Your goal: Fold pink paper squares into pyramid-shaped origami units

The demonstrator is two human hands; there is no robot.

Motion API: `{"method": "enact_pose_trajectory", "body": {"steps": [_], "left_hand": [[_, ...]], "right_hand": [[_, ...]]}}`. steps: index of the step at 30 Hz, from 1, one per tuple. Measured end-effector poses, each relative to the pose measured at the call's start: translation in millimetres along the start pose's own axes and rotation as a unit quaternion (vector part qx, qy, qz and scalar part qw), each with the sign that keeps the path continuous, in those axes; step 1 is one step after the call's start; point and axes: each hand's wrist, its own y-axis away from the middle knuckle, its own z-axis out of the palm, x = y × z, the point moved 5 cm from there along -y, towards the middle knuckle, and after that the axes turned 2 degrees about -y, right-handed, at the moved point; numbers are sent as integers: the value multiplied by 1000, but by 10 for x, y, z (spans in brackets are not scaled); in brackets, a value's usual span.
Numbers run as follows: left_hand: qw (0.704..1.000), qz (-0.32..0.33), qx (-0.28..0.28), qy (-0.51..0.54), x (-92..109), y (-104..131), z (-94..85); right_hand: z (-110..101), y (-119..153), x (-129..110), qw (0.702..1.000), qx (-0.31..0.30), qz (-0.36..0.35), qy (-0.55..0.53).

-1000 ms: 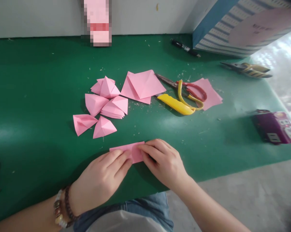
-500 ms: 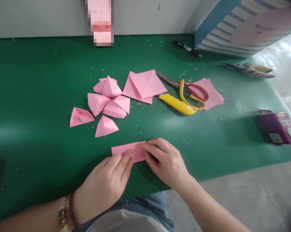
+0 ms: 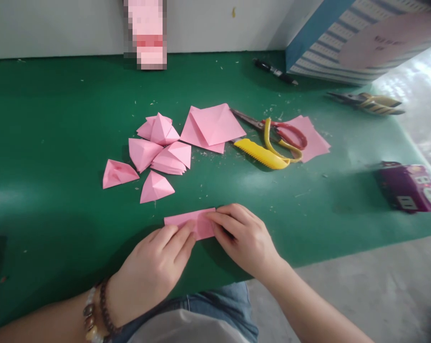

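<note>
A strip of folded pink paper point(image 3: 204, 227) lies near the front of the green table. My left hand point(image 3: 161, 259) presses its fingers, held together, onto the strip's left and middle part. At the right end, my right hand point(image 3: 246, 238) pinches the paper between thumb and fingers. The lower left of the strip is hidden under my left hand. Beyond my hands sit several folded pink paper pieces point(image 3: 157, 186), cone-like or triangular in shape. Flat pink paper squares point(image 3: 219, 124) overlap behind them to the right.
Red-handled scissors point(image 3: 289, 133) and a yellow-handled cutting tool point(image 3: 261, 153) lie by more pink sheets point(image 3: 313, 138). A black pen point(image 3: 275, 72), pliers point(image 3: 371, 102), a purple box-like object point(image 3: 412, 188) and a striped box point(image 3: 326, 47) stand or lie farther out on the green table point(image 3: 58, 105).
The view has shifted very slightly. Both hands stay on the pink strip, and the paper looks the same.
</note>
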Motion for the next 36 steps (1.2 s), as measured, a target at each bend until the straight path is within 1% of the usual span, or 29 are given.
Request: {"method": "enact_pose_trajectory", "body": {"steps": [3, 8, 16, 17, 19, 21, 22, 24, 25, 26, 28, 31, 36], "left_hand": [[1000, -2, -13, 26, -39, -15, 1], [995, -28, -40, 92, -142, -51, 9], [989, -33, -28, 138, -212, -67, 40], [989, -33, -25, 139, -214, -68, 40], [990, -30, -19, 136, -214, -73, 35], [992, -20, -8, 126, -205, -75, 25], [993, -13, -2, 120, -199, -74, 19], [994, -6, 9, 112, -195, -67, 10], [994, -8, 8, 112, -197, -63, 11], [993, -12, 4, 113, -201, -60, 16], [993, -21, -7, 116, -210, -54, 31], [993, -18, -19, 113, -210, -50, 48], [993, -15, -27, 112, -205, -50, 50]], "right_hand": [[1, 2, 0, 1000, 3, -3, 5], [4, 9, 4, 1000, -3, 4, -1], [10, 15, 28, 1000, 10, 4, 9], [-14, 23, 29, 1000, 17, 6, 14], [-112, 63, -6, 998, 53, 20, 32], [-216, 140, -113, 995, 88, 38, 26], [-237, 188, -188, 995, 86, 49, 2], [-170, 290, -359, 991, 14, 78, -108], [-99, 345, -445, 983, -35, 95, -154], [-30, 399, -520, 974, -71, 113, -184], [90, 483, -615, 958, -109, 146, -221], [203, 542, -645, 943, -127, 185, -247], [226, 570, -603, 930, -143, 241, -238]]}}
